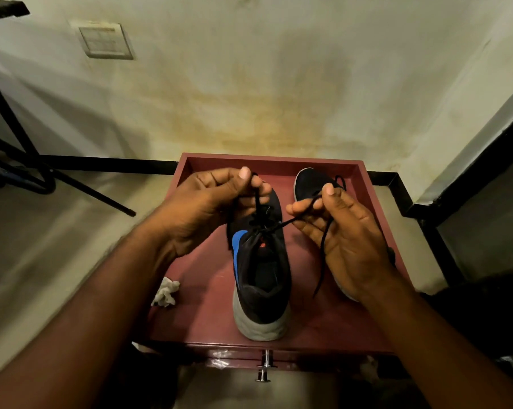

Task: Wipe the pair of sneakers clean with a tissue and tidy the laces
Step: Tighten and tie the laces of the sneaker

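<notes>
A black sneaker with a blue side patch and grey sole stands heel toward me on the dark red cabinet top. My left hand pinches one end of its black lace above the tongue. My right hand pinches the other end, pulled to the right, with the loose tail hanging down across my palm. The second black sneaker lies at the back right, mostly hidden behind my right hand. A crumpled white tissue rests at the cabinet's left edge.
The cabinet top has a raised rim at the back and sides, set against a stained wall. A metal handle sticks out below the front edge. Black metal furniture legs stand at the left, and a black-edged step at the right.
</notes>
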